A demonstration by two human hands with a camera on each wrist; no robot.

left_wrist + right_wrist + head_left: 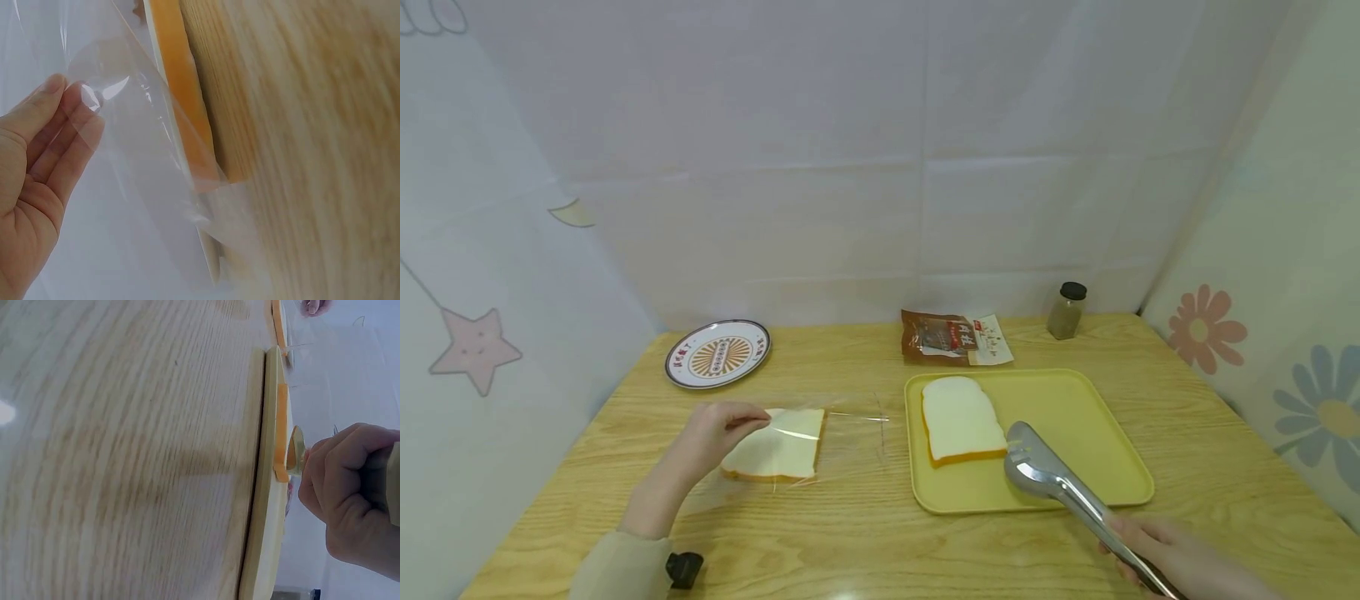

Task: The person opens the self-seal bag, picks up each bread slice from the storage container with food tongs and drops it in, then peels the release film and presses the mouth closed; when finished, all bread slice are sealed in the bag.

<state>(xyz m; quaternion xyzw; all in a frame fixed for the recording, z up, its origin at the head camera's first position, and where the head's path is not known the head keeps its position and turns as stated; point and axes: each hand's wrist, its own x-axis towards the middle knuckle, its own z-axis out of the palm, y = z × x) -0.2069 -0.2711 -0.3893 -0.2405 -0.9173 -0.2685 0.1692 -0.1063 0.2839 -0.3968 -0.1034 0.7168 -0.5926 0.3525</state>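
Observation:
My left hand [707,437] pinches the edge of a clear plastic bag [857,437] between thumb and fingertips. In the left wrist view the thin film [144,156] stretches from those fingers over the orange crust [178,75] of a bread slice [775,454], which lies flat at the table's left. My right hand [1172,550] grips metal tongs [1075,492] by the handles. Their head is low over the yellow tray [1082,417], right at the near right corner of a second bread slice [962,417]. From the right wrist, my curled fingers [337,469] hide the tongs' handles.
A round printed plate [748,329] stands at the back left. Behind the tray lies a brown and white food packet [951,337], with a black-lidded jar [1066,312] to its right. Fabric walls [805,242] enclose the back and sides of the wooden table [865,542].

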